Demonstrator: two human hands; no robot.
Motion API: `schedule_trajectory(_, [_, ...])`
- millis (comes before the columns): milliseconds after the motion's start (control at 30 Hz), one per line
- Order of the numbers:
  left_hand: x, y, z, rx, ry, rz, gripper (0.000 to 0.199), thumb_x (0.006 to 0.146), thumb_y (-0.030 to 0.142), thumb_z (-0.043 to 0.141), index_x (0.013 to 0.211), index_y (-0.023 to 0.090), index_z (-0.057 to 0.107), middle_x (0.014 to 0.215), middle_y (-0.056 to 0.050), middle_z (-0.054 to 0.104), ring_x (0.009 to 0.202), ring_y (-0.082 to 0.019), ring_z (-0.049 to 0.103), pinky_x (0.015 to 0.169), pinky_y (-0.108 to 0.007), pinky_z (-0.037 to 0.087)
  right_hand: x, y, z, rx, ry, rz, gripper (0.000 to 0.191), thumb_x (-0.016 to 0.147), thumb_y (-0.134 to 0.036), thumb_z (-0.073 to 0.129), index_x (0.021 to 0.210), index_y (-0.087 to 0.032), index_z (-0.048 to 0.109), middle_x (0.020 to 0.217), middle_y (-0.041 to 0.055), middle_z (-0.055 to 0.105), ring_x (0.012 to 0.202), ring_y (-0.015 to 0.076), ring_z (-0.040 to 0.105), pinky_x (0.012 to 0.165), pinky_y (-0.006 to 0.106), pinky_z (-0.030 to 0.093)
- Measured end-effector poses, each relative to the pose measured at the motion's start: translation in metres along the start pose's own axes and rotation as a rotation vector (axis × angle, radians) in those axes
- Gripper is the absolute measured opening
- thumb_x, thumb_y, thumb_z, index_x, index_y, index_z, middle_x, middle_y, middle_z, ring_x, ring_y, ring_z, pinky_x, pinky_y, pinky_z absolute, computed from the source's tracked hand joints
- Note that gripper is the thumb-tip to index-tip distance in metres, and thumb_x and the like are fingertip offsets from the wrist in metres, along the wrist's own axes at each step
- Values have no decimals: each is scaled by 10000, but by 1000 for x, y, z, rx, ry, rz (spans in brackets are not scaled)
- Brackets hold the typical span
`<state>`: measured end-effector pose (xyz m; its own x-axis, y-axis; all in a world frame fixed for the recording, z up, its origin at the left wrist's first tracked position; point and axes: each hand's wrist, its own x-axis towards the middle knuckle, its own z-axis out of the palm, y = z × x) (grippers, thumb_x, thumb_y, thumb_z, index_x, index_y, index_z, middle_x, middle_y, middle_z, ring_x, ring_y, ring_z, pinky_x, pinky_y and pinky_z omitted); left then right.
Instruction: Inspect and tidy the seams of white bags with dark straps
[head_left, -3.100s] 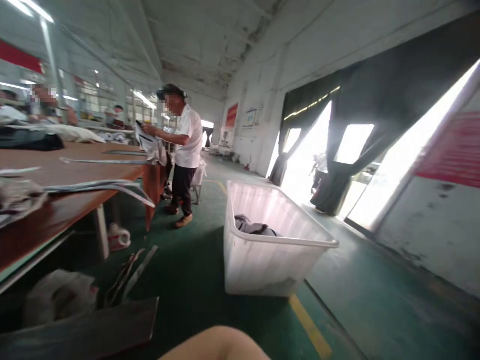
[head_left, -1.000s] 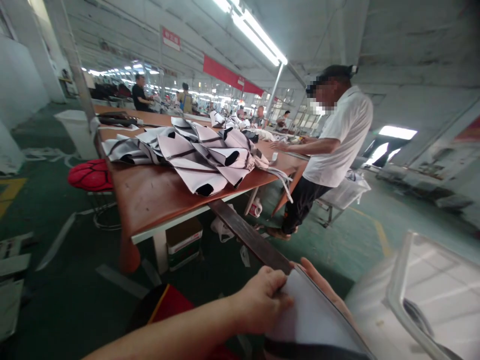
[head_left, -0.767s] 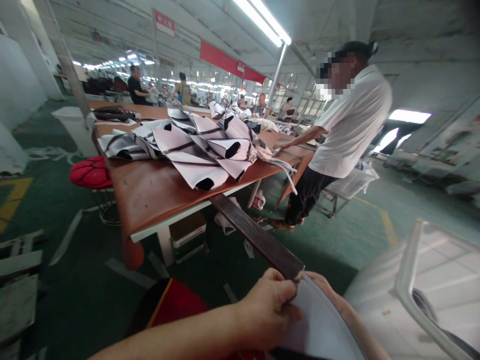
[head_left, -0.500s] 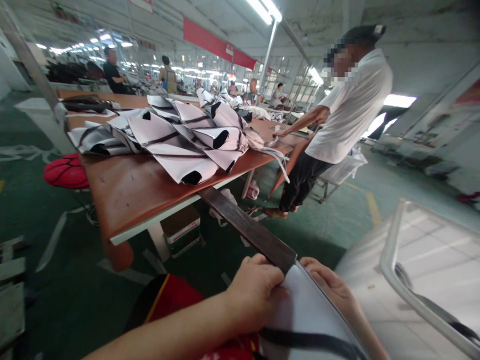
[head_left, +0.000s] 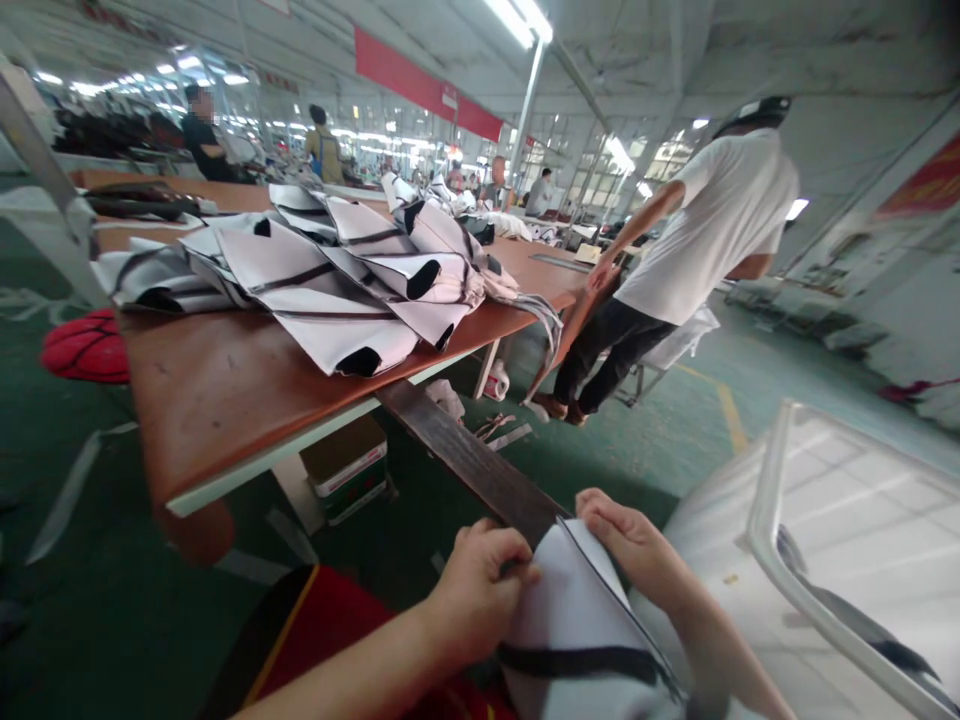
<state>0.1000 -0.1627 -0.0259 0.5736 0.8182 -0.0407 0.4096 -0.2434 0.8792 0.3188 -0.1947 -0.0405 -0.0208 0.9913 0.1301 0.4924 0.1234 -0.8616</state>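
A white fabric piece point(head_left: 574, 610) with a black band and dark piping is fitted over the near end of a dark, narrow board point(head_left: 480, 460), which juts out from the table. My left hand point(head_left: 487, 585) is closed on the left edge of the piece, fingers bent in a pinch. On its other side, my right hand point(head_left: 622, 535) grips the fabric near the top corner, fingers curled. A pile of similar white pieces point(head_left: 300, 275) with black bands lies on the brown table.
The brown-topped table point(head_left: 202, 400) stands ahead and left. A person in a white shirt point(head_left: 682, 220) is beyond its right end. A white bin with a metal rim point(head_left: 765, 500) is close on my right. Below the table are a box point(head_left: 349, 470) and scraps.
The view has shifted slightly. My right hand has moved up and left to the top of the piece, and the fabric has turned. The person in white has turned away and leaned differently.
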Motion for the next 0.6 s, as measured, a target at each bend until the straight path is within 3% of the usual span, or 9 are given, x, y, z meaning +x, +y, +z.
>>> schedule_trajectory(133, [4,-8,5,-208,54,-15,142,715,235,524,593,168,500,845,-23,514,835,-172,473,758,-273,375,21,-9,-2,34,-57,-61,369,899,-435,366,624,-190,378,759,9,367,753,158,390,725,287,353])
schedule_trajectory(233, [9,-14,-3,-218,134,-65,166,736,270,494,605,172,462,786,-15,484,774,-164,460,716,-268,370,48,-17,1,35,-126,-146,346,905,-412,362,645,-189,406,773,14,392,789,164,402,768,293,351])
schedule_trajectory(467, [23,-25,-55,14,284,-38,177,796,259,433,653,172,490,821,-24,480,817,-179,459,758,-295,357,124,-31,18,-16,-378,-271,316,898,-384,375,661,-182,428,808,22,439,788,160,431,779,299,357])
schedule_trajectory(600, [34,-32,-86,199,395,-76,172,813,227,421,680,174,515,834,-30,492,849,-196,456,807,-339,334,159,-35,35,-36,-426,-200,253,872,-364,410,724,-181,503,766,6,451,756,154,437,741,293,366])
